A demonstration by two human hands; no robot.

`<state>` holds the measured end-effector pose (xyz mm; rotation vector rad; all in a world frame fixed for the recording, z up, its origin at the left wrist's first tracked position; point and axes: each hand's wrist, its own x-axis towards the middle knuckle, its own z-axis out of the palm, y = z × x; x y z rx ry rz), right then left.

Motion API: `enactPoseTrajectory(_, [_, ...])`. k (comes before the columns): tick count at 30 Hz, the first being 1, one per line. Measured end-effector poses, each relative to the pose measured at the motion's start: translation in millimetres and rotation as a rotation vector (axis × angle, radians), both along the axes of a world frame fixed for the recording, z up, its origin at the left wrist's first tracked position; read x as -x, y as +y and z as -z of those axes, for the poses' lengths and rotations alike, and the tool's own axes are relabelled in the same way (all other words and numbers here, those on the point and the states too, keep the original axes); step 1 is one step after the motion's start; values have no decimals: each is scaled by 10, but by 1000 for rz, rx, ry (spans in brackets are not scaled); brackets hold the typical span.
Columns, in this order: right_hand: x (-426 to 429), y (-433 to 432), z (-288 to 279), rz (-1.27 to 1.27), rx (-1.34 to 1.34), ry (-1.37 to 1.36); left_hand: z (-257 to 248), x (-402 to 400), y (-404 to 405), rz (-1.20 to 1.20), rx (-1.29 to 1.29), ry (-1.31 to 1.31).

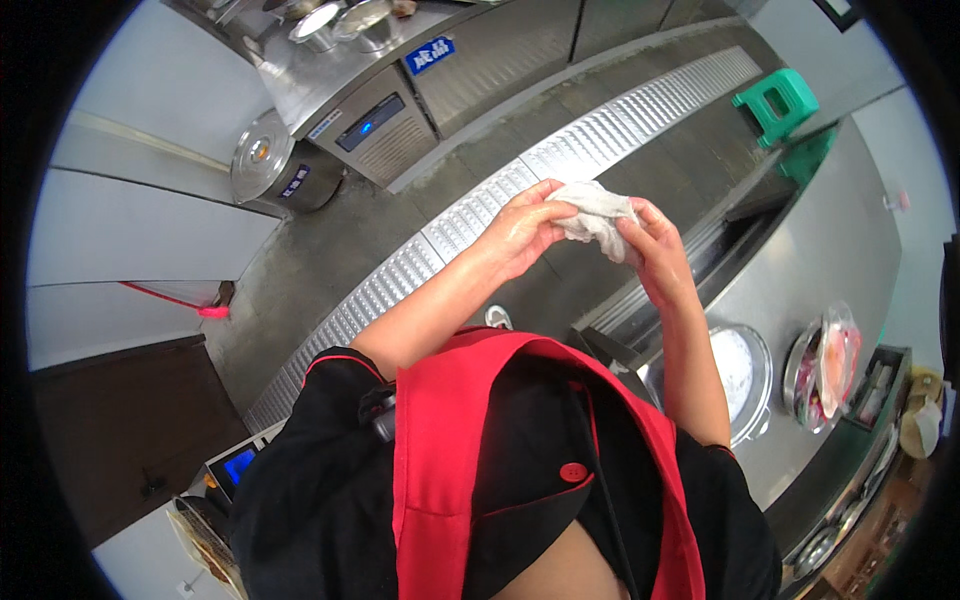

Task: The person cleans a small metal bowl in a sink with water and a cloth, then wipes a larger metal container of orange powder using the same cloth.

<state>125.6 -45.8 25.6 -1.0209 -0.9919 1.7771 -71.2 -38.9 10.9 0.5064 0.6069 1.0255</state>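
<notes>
A crumpled off-white cloth [592, 214] is stretched between my two hands in front of me, above the floor. My left hand [529, 229] grips its left end, thumb and fingers pinching the folds. On the other end, my right hand [654, 240] has its thumb pressed on the front, with part of the cloth hidden in the palm. Both hands look wet. Beside my right forearm, a round metal basin [763, 375] with white contents sits on the steel counter [832, 232].
A perforated metal drain cover [480, 202] crosses the tiled floor. Ahead stands a steel refrigerated counter [495, 67] with metal pots [367, 30]. A lidded metal bucket [262, 157] is at the left, a green plastic stool [784, 105] far right. A bowl with bagged food [832, 360] sits on the right counter.
</notes>
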Motion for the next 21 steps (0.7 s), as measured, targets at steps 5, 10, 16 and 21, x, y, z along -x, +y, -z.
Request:
enactPoseTrajectory(5, [585,580,40,65,-42,9,-42,639,390,-109,6,73])
enactPoseTrajectory(10, [770,1143,67,96,69,367,26,916,794,-125,-63,67])
enactPoseTrajectory(16, [590,1966,282,-7,70,620,51,872,1478,-128,-3,36])
enactPoseTrajectory(21, [552,2616,136,22,207,547,-34,581,2172,-94,51,-123])
